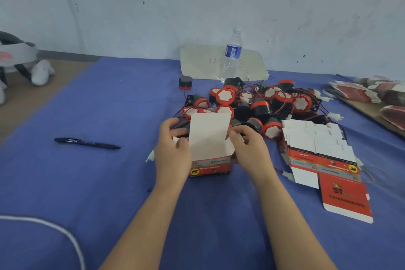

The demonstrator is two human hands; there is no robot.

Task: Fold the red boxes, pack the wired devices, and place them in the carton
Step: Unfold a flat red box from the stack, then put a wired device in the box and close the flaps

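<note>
Left hand (173, 149) grips a wired device (183, 121), right hand (249, 149) pinches red box (210, 166).

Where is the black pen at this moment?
In the head view the black pen lies on the blue cloth at the person's left, apart from the left hand and the open red box, its nearest neighbours.

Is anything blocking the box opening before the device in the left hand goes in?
Nothing visible does. The red box stands open, its lid flap upright at the far edge. The left hand holds the black device beside the opening; the right hand holds the other side.
</note>
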